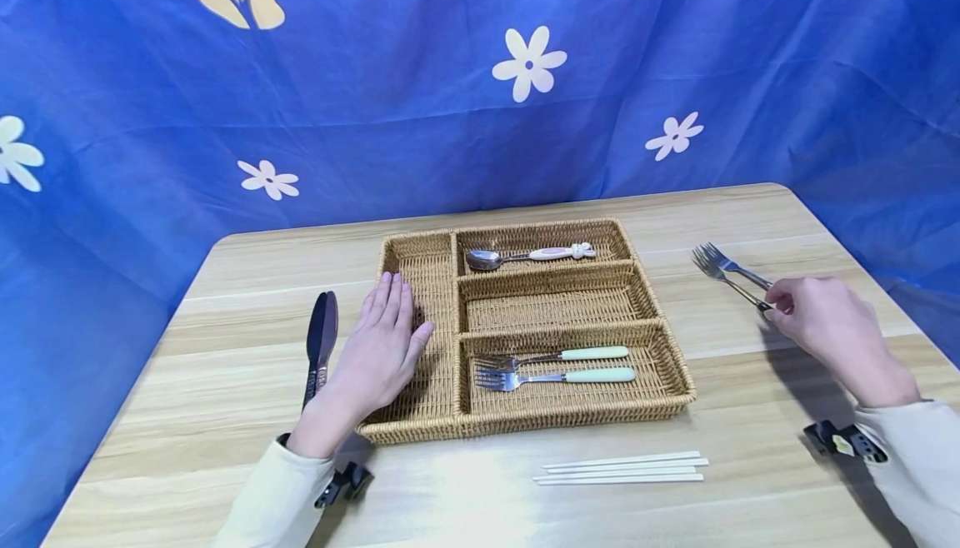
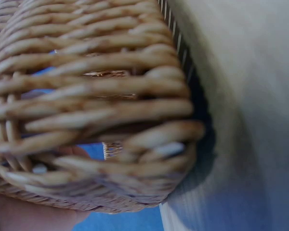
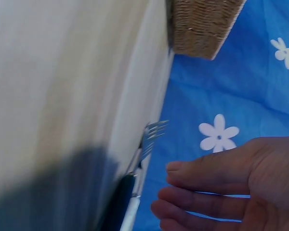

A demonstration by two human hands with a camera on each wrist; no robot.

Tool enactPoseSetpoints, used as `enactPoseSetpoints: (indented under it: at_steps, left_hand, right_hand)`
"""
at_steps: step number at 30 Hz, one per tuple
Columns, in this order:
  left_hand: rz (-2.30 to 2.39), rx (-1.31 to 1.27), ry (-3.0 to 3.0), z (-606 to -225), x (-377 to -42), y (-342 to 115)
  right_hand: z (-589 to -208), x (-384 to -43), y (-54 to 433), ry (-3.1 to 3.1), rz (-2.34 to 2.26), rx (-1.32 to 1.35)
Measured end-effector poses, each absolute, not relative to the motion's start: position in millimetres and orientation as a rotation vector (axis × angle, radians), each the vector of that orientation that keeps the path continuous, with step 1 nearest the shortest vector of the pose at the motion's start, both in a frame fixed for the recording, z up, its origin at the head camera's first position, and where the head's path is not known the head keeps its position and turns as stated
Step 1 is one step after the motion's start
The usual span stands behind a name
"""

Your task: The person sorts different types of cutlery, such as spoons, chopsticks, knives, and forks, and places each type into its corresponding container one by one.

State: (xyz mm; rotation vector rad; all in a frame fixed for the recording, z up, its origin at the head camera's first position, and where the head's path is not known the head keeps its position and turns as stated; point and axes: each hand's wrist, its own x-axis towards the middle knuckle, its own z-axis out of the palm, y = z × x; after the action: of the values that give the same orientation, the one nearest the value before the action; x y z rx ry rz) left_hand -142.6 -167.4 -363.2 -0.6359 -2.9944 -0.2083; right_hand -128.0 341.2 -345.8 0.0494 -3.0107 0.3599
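Note:
A woven tray (image 1: 457, 427) with compartments lies on the table. My left hand (image 1: 382, 340) rests over its left rim and long left compartment, fingers straight. In the left wrist view the wicker wall (image 2: 86, 106) covers most of that hand. At the right, two metal forks (image 1: 729, 271) lie partly overlapping on the table. My right hand (image 1: 832, 319) hovers by their handles, fingers loosely bent. The right wrist view shows a dark fork handle (image 3: 118, 202) apart from the thumb and fingers (image 3: 202, 171), which hold nothing.
A spoon with a rabbit-topped handle (image 1: 555, 253) lies in the tray's back compartment. Two green-handled forks (image 1: 596, 375) sit in the front one. Dark knives (image 1: 321, 336) lie left of the tray, and several white chopsticks (image 1: 622, 469) in front. A blue curtain (image 1: 420, 98) hangs behind.

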Motion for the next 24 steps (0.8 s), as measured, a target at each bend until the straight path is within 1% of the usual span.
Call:
enactPoseSetpoints:
  at_steps: [7,24]
  left_hand:
    - [-0.209,-0.634,-2.979,-363,-143,-167]
    - [-0.191,-0.627,-2.993,-363,-143,-167]
  right_hand:
    - [-355,-130,350,-3.067,0.394,-0.042]
    - [-367,-135,361,-3.109,0.374,-0.025]
